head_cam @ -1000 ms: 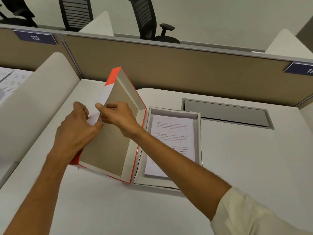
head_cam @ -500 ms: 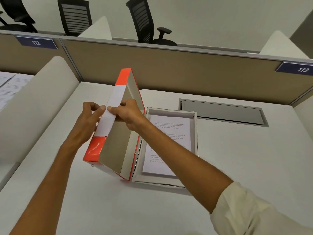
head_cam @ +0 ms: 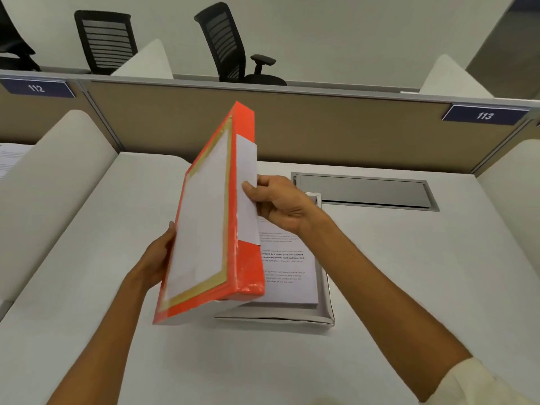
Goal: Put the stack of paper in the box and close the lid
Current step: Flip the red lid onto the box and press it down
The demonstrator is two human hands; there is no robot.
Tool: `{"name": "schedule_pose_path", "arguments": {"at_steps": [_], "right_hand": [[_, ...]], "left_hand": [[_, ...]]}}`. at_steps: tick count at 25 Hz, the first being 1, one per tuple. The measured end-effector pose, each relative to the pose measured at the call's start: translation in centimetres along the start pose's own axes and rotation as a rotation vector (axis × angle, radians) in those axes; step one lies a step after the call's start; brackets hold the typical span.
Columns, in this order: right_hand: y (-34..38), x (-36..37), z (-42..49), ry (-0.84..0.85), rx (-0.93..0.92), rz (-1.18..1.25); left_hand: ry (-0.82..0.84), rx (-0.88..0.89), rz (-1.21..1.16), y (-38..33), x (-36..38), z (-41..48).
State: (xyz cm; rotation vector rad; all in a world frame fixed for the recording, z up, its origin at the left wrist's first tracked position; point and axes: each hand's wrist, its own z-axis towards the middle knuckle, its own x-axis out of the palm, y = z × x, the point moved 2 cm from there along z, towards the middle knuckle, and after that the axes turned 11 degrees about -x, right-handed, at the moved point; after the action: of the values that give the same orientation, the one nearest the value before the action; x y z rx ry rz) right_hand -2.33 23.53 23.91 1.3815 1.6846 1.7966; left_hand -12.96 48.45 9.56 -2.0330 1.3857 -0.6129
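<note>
The orange lid (head_cam: 248, 267) with a white label on its top stands tilted on edge above the left side of the white box (head_cam: 327, 305). My left hand (head_cam: 159, 258) holds the lid's left side from behind. My right hand (head_cam: 280, 204) grips its right long edge, thumb on the white strip. The stack of printed paper (head_cam: 289, 276) lies flat inside the box, partly hidden by the lid.
The box sits on a white desk (head_cam: 409, 287) with a grey cable hatch (head_cam: 362, 191) behind it. Beige partitions (head_cam: 336, 127) close the back, curved white dividers flank both sides. Black office chairs (head_cam: 228, 42) stand beyond.
The lid has swung from lying open on the left, inside facing me, up and over toward the box; its labelled top now faces me. Both hands rose with it.
</note>
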Motion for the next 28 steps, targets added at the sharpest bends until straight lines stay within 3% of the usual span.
{"name": "schedule_pose_path", "arguments": {"at_steps": [4,12,18,28], "right_hand": [[-0.5,-6.1,-2.7,-0.061,-0.028,-0.095],[-5.2,-13.1,-5.5,-0.268,-0.060,-0.605],[-9.6,-16.5,-6.2,-0.401,0.019,-0.905],[-14.5,-19.5,-6.0,-0.471,0.063,-0.952]], "left_hand": [[-0.015,0.118,0.050,0.0,2.3,-0.1],[-0.115,0.326,0.382,0.6,7.4,0.4],[-0.201,0.318,0.566,2.3,10.6,1.3],[-0.228,0.348,0.690,4.4,10.1,5.4]]}}
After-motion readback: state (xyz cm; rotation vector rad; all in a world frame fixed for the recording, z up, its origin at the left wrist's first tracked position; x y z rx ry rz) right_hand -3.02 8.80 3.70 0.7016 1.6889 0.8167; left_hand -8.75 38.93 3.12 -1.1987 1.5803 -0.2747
